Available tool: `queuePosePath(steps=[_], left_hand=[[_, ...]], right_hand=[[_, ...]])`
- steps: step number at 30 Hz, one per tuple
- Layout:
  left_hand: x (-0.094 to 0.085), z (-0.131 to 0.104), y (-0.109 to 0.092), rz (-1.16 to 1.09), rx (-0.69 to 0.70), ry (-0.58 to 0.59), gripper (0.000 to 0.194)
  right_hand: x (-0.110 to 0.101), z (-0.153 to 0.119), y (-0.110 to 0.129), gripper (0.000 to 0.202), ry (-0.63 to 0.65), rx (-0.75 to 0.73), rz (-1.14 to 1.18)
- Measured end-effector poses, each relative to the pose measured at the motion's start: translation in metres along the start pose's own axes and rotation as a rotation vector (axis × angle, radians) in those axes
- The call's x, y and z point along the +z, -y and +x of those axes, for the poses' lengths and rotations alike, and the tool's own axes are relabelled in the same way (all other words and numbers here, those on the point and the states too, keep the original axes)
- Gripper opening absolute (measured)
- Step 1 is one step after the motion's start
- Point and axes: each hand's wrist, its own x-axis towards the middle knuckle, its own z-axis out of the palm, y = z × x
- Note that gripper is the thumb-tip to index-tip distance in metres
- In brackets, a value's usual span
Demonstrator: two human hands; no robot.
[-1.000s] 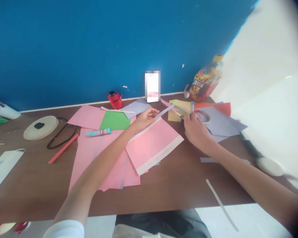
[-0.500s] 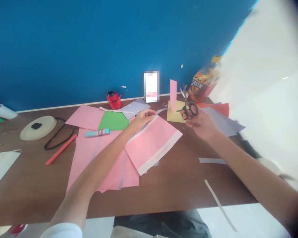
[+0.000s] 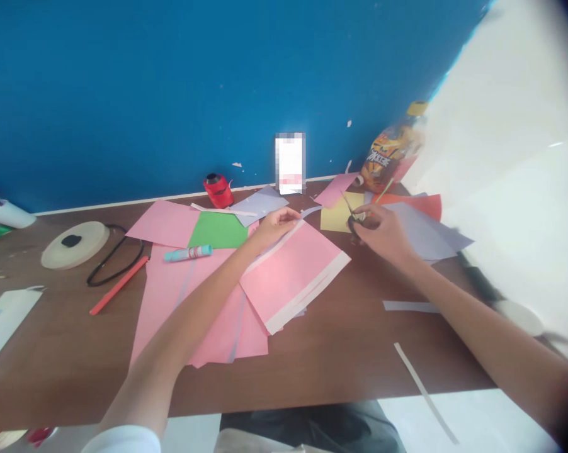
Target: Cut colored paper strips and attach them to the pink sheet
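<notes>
My left hand [image 3: 277,228] holds the upper corner of a pink sheet with white strips along its edges [image 3: 296,274], fingers closed on it. This sheet overlaps larger pink paper [image 3: 170,314] on the table. My right hand [image 3: 383,233] grips black-handled scissors [image 3: 352,220], their blades pointing up and left over a yellow paper [image 3: 334,217]. Just behind the blades lies a small pink piece [image 3: 337,190]. Purple sheets [image 3: 426,236] and a red one [image 3: 420,204] are beside my right hand.
A glue stick [image 3: 188,253] lies on the pink paper beside a green sheet [image 3: 218,229]. At the back are a red spool [image 3: 218,190], a phone [image 3: 290,163] and a drink bottle [image 3: 390,154]. A red strip [image 3: 118,286] lies left, white strips [image 3: 426,393] right.
The small pink piece, upright before, now lies tilted toward the wall. My right hand has turned with the scissors, whose blades have dropped lower. My left hand has stayed on the pink sheet.
</notes>
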Motion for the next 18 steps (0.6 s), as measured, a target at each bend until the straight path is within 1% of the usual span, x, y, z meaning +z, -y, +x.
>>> queuePosePath(steps=[2, 4, 6, 8, 11, 13, 16, 18], left_hand=[[0.000, 0.000, 0.000, -0.003, 0.002, 0.007, 0.023], [0.000, 0.000, 0.001, -0.005, 0.006, 0.015, 0.023], [0.000, 0.000, 0.001, 0.001, 0.007, 0.015, 0.023], [0.000, 0.000, 0.001, 0.007, 0.004, 0.013, 0.022], [0.000, -0.001, 0.000, 0.007, 0.007, 0.016, 0.022], [0.001, -0.001, -0.001, 0.008, 0.008, 0.019, 0.022], [0.001, -0.002, -0.003, 0.013, 0.005, 0.018, 0.023], [0.001, -0.002, -0.004, 0.014, 0.008, 0.022, 0.023]], right_hand=[[0.000, -0.002, 0.001, 0.030, -0.048, -0.086, -0.210], [0.002, -0.002, 0.002, 0.038, -0.080, -0.134, -0.352], [0.004, -0.002, 0.000, 0.043, -0.100, -0.161, -0.446], [0.006, -0.001, -0.002, 0.042, -0.118, -0.178, -0.507], [0.006, -0.002, -0.003, 0.039, -0.133, -0.176, -0.552], [0.005, -0.004, -0.002, 0.038, -0.145, -0.146, -0.549], [0.003, -0.008, 0.004, 0.039, -0.191, -0.122, -0.507], [0.002, -0.010, 0.007, 0.036, -0.209, -0.135, -0.426]])
